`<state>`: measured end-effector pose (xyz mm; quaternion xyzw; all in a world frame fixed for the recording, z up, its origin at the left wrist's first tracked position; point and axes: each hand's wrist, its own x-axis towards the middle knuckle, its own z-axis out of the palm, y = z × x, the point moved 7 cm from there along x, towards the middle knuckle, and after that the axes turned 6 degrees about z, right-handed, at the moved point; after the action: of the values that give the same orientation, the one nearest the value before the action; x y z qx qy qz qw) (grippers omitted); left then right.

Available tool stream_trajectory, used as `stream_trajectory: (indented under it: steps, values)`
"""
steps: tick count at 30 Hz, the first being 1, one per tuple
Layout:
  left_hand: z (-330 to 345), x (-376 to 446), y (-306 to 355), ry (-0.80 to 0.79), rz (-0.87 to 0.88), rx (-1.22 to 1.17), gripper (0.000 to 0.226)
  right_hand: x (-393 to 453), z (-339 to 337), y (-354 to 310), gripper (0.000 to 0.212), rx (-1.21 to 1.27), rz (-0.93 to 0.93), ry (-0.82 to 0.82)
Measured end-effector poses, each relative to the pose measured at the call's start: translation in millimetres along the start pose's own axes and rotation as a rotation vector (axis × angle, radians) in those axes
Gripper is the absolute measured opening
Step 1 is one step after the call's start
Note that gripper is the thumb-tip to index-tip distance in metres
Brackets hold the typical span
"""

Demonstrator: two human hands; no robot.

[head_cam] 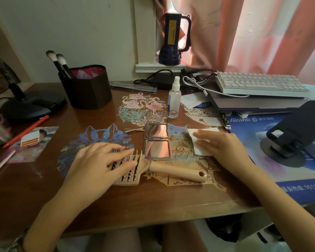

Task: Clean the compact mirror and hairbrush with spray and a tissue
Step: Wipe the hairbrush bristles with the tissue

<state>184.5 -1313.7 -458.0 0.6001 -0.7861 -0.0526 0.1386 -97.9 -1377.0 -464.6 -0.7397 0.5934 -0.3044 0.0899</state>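
A brown wooden table (35, 193) carries everything. Toward its near edge, about midway along, lies the hairbrush (164, 170), bristles up, its handle pointing toward the right edge. The left hand (98, 166) rests flat over the brush head, fingers (122, 148) spread apart on the bristles, not clamped around it. Just behind the brush handle sits the compact mirror (157, 140), open with both glasses facing up. Right of the mirror, the right hand (224, 144) presses flat on a white tissue (198, 140), fingers held together and pointing at the mirror without touching it. Behind the mirror, toward the far edge, the spray bottle (174, 99) stands upright.
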Motion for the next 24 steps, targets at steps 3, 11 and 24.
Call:
stream_trajectory:
  steps: [3,11,24]
  values:
    - [0.7,0.4,-0.7,-0.001,0.003,0.003,0.069,1.3,10.1,2.8,0.041,-0.061,0.022,-0.139]
    - [1.2,-0.2,-1.2,-0.015,-0.014,-0.002,0.072,-1.0,28.8,9.2,0.051,-0.273,-0.007,-0.375]
    - [-16.0,-6.2,-2.7,0.038,-0.011,-0.165,0.076,-22.1,5.0,-103.2,0.036,-0.045,-0.224,-0.491]
